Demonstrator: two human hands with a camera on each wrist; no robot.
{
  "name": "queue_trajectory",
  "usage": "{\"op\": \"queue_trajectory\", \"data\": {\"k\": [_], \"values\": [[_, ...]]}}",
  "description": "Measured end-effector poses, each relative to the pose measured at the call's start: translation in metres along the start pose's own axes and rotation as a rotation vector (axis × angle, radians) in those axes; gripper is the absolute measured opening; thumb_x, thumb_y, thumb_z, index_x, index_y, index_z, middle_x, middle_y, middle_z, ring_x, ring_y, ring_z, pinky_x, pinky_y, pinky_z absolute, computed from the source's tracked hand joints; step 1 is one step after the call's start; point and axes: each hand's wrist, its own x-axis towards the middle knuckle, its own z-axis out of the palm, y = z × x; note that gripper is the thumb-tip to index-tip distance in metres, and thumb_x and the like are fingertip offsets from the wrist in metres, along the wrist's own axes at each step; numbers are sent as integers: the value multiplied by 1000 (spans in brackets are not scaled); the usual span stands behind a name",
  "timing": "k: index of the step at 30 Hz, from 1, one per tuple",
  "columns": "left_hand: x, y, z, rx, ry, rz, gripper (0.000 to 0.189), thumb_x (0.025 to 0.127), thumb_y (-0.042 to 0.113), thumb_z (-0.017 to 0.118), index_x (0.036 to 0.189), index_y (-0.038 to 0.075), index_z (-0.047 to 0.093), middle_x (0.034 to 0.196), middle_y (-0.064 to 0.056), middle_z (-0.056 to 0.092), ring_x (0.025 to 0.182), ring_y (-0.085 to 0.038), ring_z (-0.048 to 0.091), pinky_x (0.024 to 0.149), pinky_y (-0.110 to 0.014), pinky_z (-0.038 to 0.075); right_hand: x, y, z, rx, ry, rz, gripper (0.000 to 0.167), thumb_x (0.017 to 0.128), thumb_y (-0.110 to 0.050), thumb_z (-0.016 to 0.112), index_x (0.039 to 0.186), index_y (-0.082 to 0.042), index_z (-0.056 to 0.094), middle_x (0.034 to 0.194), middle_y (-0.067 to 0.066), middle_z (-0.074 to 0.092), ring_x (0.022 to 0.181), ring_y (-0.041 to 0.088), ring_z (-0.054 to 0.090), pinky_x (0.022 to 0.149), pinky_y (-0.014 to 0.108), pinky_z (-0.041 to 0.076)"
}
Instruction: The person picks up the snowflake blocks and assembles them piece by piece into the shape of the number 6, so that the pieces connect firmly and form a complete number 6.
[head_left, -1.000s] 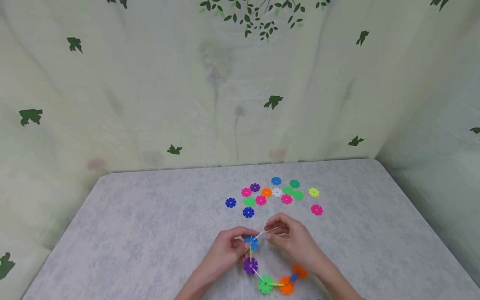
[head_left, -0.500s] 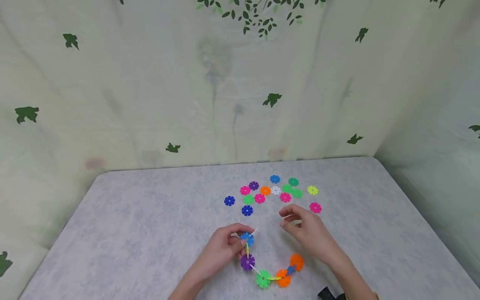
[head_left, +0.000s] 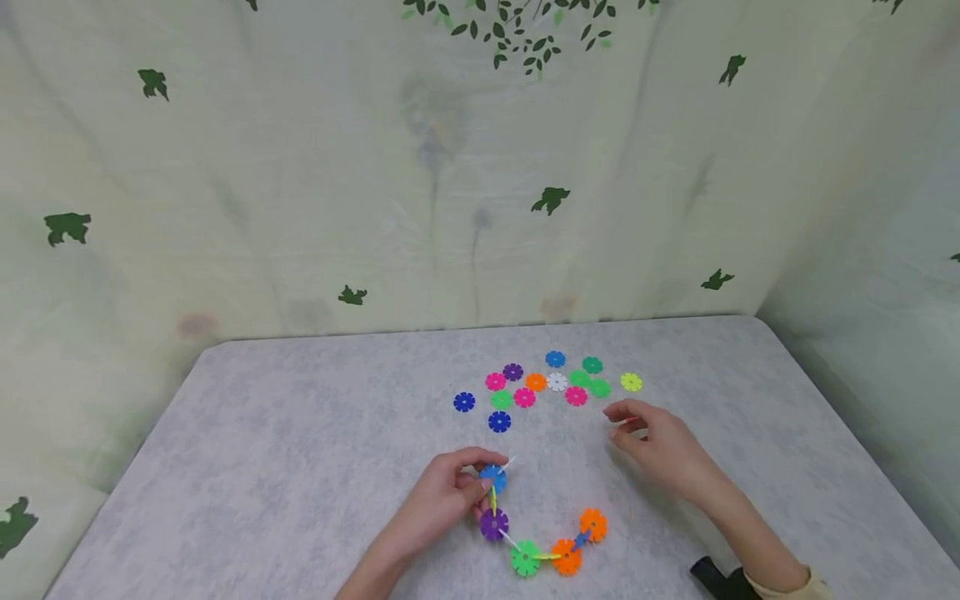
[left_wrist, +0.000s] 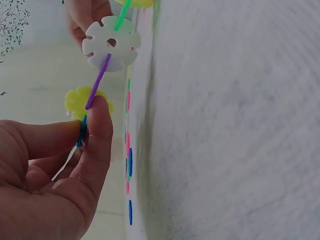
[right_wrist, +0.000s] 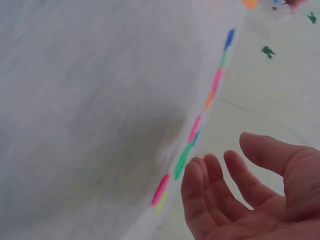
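My left hand (head_left: 448,493) pinches a blue notched snowflake disc (head_left: 495,477) between thumb and fingers. A white disc (head_left: 509,464), edge-on, juts from its upper right. A curved chain of interlocked discs runs from the held one: yellow (head_left: 493,500), purple (head_left: 494,525), white, green (head_left: 526,559), yellow, orange (head_left: 567,557), blue (head_left: 582,540) and orange (head_left: 593,525). In the left wrist view, a white disc (left_wrist: 111,44) of the chain faces the camera. My right hand (head_left: 663,446) holds nothing. Its fingers are loosely bent above the table, near a pink disc (right_wrist: 160,190) that it hides in the head view.
Several loose discs lie flat beyond the hands, among them a dark blue disc (head_left: 499,422), an orange disc (head_left: 536,382) and a yellow disc (head_left: 632,382). The grey table (head_left: 315,433) meets a printed curtain (head_left: 300,208) behind. A black device (head_left: 722,578) sits at my right wrist.
My right hand has let go of the white disc at the chain's end and moved right, away from the chain. The left hand keeps its hold on the blue disc.
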Motion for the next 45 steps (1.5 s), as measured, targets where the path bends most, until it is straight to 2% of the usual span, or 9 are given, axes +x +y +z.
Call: {"op": "queue_trajectory", "data": {"k": [7,14,18,24,29,32,35,39,45], "values": [[-2,2,-2,-25,1,-25,31,93,-6,57,122,3,66,91,-11,60,62,-19,59,58,-31,53,12,26,-20,-68,14,-56,27,92,-7,65,118,0,63,114,13,65,99,29,60,75,37,56],[-1,4,-3,-27,3,-27,31,93,-6,58,121,3,67,88,-10,59,61,-18,58,58,-31,53,30,52,-28,-77,-38,-87,32,88,-7,70,118,1,64,113,13,65,91,24,60,76,35,54],[-1,4,-3,-40,1,-18,30,93,-5,57,121,3,66,85,-9,60,61,-18,58,58,-30,52,35,57,-29,-107,-48,-106,27,85,-6,75,111,-1,68,102,7,66,85,21,57,71,33,52],[0,4,-6,-69,26,-28,31,93,-5,57,122,3,66,80,-8,62,63,-18,59,60,-30,53,33,50,-27,-117,-34,-80,22,82,-1,76,100,-8,65,83,2,61,75,20,54,64,32,50],[1,6,-7,-47,62,-49,31,93,-4,56,121,5,66,73,-7,62,63,-18,59,62,-29,51,29,41,-27,-169,-17,-57,18,85,-2,73,96,-13,65,75,1,58,68,19,52,59,32,48],[1,6,-8,-31,80,-44,30,93,-4,56,120,5,66,78,-8,63,64,-19,60,62,-29,51,28,36,-26,-211,2,-87,17,85,-2,73,94,-15,67,75,-1,58,68,18,52,60,32,47],[1,6,-9,-3,102,-38,30,92,-5,56,118,6,67,91,-8,63,66,-20,61,62,-30,51,26,34,-24,-202,21,-107,18,85,-1,72,96,-15,68,79,0,60,72,19,54,62,32,48],[1,8,-11,52,154,-30,29,92,-4,57,115,8,69,106,-8,60,67,-22,62,62,-30,52,21,27,-18,-121,58,-138,19,87,1,70,102,-11,68,91,2,65,80,21,59,67,32,52],[0,11,-12,118,242,28,29,93,-3,56,113,13,69,107,-6,61,71,-22,60,59,-28,51,12,7,-4,-31,91,-111,25,90,0,69,113,-10,67,97,2,67,84,19,61,69,29,54]]}}
